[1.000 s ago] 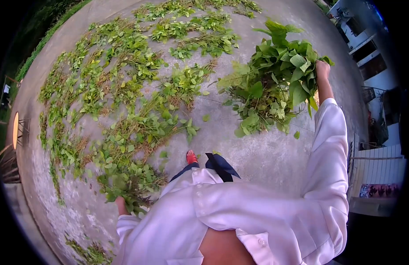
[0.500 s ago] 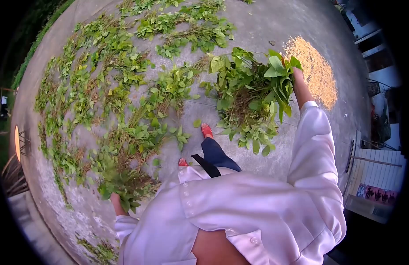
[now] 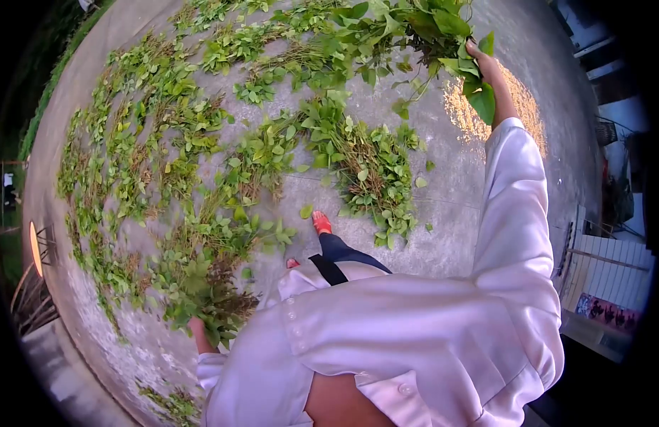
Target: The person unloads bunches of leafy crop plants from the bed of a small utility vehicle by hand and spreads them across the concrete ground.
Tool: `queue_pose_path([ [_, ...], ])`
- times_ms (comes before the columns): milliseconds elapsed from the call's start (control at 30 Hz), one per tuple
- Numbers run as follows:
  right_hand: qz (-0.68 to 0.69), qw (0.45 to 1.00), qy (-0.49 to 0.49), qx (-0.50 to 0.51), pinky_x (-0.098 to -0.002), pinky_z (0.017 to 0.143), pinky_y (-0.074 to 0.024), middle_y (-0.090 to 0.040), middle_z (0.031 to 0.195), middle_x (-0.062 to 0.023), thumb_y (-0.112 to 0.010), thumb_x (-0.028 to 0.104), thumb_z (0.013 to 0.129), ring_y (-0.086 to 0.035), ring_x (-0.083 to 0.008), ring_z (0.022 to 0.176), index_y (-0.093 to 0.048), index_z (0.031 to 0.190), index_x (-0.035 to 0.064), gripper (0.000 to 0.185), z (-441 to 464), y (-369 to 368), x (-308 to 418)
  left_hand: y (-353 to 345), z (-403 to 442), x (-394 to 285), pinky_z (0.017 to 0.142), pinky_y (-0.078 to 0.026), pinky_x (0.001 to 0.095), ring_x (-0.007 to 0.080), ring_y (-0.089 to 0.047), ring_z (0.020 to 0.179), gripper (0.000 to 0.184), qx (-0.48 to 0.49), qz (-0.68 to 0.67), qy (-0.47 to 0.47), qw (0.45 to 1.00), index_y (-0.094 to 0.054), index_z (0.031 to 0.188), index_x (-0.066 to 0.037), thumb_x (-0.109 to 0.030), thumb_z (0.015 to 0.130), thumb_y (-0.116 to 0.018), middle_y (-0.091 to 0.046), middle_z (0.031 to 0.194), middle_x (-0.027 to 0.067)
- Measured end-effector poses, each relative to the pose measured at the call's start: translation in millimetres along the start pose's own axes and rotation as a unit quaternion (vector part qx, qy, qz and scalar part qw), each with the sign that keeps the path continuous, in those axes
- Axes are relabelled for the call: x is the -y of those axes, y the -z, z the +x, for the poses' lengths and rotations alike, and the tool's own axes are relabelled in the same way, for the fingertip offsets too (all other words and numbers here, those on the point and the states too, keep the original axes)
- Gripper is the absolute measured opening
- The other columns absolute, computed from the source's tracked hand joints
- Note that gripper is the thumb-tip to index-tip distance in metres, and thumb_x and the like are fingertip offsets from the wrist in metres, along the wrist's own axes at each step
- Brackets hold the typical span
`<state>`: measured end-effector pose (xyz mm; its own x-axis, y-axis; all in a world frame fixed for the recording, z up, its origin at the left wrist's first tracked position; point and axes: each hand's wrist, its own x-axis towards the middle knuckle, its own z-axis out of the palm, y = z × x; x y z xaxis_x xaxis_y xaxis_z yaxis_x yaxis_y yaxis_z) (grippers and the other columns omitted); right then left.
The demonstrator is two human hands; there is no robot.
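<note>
- Two bare hands are in view, set well apart.
- Right hand [image 3: 484, 60], upper right of the frame: fingers curled in around one side of an uprooted leafy bunch [image 3: 432, 25], gripping it clear of the ground. The bunch spreads leftward along the top edge, with a few leaves hanging below the wrist.
- Left hand [image 3: 200, 331], lower left: against a second leafy bunch [image 3: 219, 295]. Leaves cover the fingers; whether they are closed cannot be told.
- Centre: a loose pile of plants [image 3: 365, 167], stems showing brown among green leaves, lies on the concrete [image 3: 443, 242]. Several detached leaves lie just beside it.
- Left half and upper middle: rows of cut plants [image 3: 130, 142] lie across the same surface, leaves partly yellowed.
- Upper right: a spread of yellow grain [image 3: 521, 107] lies on the concrete, partly hidden behind the right forearm.
- Lower left: a small clump of plants [image 3: 173, 406] lies separately.
- Clothing: pale satin shirt [image 3: 415, 334], dark trousers [image 3: 347, 252], red shoes [image 3: 321, 222], the latter near mid-frame.
- Right edge: a white slatted panel [image 3: 607, 263].
</note>
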<state>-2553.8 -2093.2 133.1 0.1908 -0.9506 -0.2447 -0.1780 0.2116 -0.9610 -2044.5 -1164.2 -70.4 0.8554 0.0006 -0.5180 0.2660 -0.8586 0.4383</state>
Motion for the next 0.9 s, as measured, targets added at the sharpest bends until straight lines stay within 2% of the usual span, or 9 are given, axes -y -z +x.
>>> queue_pose_path([
  [33,-0.184,0.977,-0.05,-0.097,-0.029,0.073,-0.0481,-0.063,0.095,-0.0125,-0.061,0.036,0.079,-0.061,-0.019,0.086,-0.058,0.108,0.0001,0.046,-15.0,-7.4,-22.6,-2.0,-0.1,-1.1,0.066,-0.045,0.0392,0.0309,-0.059,0.075,0.034,-0.001,0.013,-0.004,1.0,-0.062,0.083,-0.001,-0.034,0.077,-0.056,-0.062,0.082,0.0189],
  [67,-0.455,0.869,0.1,-0.167,-0.0311,0.06,-0.0469,-0.064,0.083,-0.009,-0.062,0.03,0.078,-0.061,-0.02,0.069,-0.063,0.089,-0.0043,0.036,-8.6,-6.8,-60.4,-2.4,0.1,-4.1,0.066,-0.045,0.0393,0.031,-0.059,0.075,0.034,-0.003,0.024,-0.007,1.0,-0.062,0.083,-0.001,-0.034,0.077,-0.056,-0.062,0.082,0.0189],
  [233,-0.075,0.975,-0.116,-0.173,-0.0332,0.052,-0.0457,-0.06,0.069,-0.0113,-0.066,0.015,0.077,-0.055,-0.0208,0.053,-0.058,0.078,-0.0048,0.021,-67.2,-50.1,-110.4,-6.8,1.7,-21.6,0.066,-0.045,0.0396,0.0313,-0.059,0.076,0.034,-0.014,0.073,-0.02,0.997,-0.062,0.082,-0.001,-0.034,0.077,-0.056,-0.062,0.081,0.019],
  [333,-0.227,0.949,-0.126,-0.181,-0.036,0.052,-0.046,-0.058,0.073,-0.0124,-0.058,0.013,0.08,-0.056,-0.0225,0.058,-0.057,0.079,-0.0061,0.019,-22.8,7.9,-235.0,-5.5,1.9,-29.5,0.067,-0.045,0.0398,0.0315,-0.059,0.076,0.034,-0.02,0.089,-0.025,0.995,-0.062,0.082,-0.002,-0.034,0.077,-0.056,-0.062,0.081,0.019],
  [367,-0.057,0.973,-0.148,-0.169,-0.0378,0.054,-0.0464,-0.058,0.074,-0.0126,-0.053,0.012,0.081,-0.056,-0.0237,0.061,-0.056,0.081,-0.0075,0.02,-25.0,15.7,-263.9,-5.2,1.6,-30.8,0.067,-0.045,0.0398,0.0315,-0.059,0.076,0.034,-0.021,0.097,-0.026,0.995,-0.062,0.082,-0.002,-0.035,0.077,-0.056,-0.062,0.081,0.019],
  [500,-0.316,0.938,-0.137,-0.048,-0.0398,0.055,-0.0459,-0.058,0.072,-0.0148,-0.056,0.022,0.082,-0.057,-0.0238,0.064,-0.057,0.082,-0.0089,0.031,-33.1,30.8,-350.6,-4.1,-1.2,-33.7,0.067,-0.045,0.0401,0.0318,-0.059,0.076,0.034,-0.029,0.123,-0.029,0.992,-0.063,0.082,-0.002,-0.035,0.077,-0.056,-0.062,0.08,0.019],
  [600,-0.683,0.714,-0.013,0.152,-0.0387,0.058,-0.0465,-0.062,0.076,-0.0152,-0.06,0.019,0.078,-0.058,-0.0249,0.067,-0.06,0.08,-0.0089,0.028,-57.9,3.0,-303.7,-5.2,-0.3,-31.5,0.067,-0.045,0.0403,0.032,-0.059,0.076,0.034,-0.034,0.136,-0.028,0.99,-0.063,0.081,-0.002,-0.035,0.076,-0.056,-0.062,0.08,0.0191],
  [767,-0.35,0.92,-0.159,-0.082,-0.0383,0.074,-0.046,-0.062,0.093,-0.0217,-0.061,0.029,0.077,-0.06,-0.0329,0.086,-0.062,0.09,-0.0066,0.037,10.7,7.6,-258.3,-10.6,-2.6,-35.4,0.067,-0.045,0.0406,0.0323,-0.059,0.076,0.034,-0.039,0.156,-0.032,0.987,-0.063,0.081,-0.003,-0.035,0.076,-0.056,-0.062,0.079,0.0191],
  [900,-0.329,0.925,-0.035,-0.186,-0.0374,0.074,-0.0468,-0.061,0.096,-0.0225,-0.065,0.032,0.076,-0.06,-0.0326,0.086,-0.058,0.095,-0.0101,0.046,111.4,33.9,-101.0,-17.1,-1.4,-40.2,0.067,-0.044,0.0408,0.0325,-0.059,0.077,0.034,-0.038,0.172,-0.044,0.983,-0.063,0.081,-0.003,-0.036,0.076,-0.056,-0.062,0.079,0.0192],
])
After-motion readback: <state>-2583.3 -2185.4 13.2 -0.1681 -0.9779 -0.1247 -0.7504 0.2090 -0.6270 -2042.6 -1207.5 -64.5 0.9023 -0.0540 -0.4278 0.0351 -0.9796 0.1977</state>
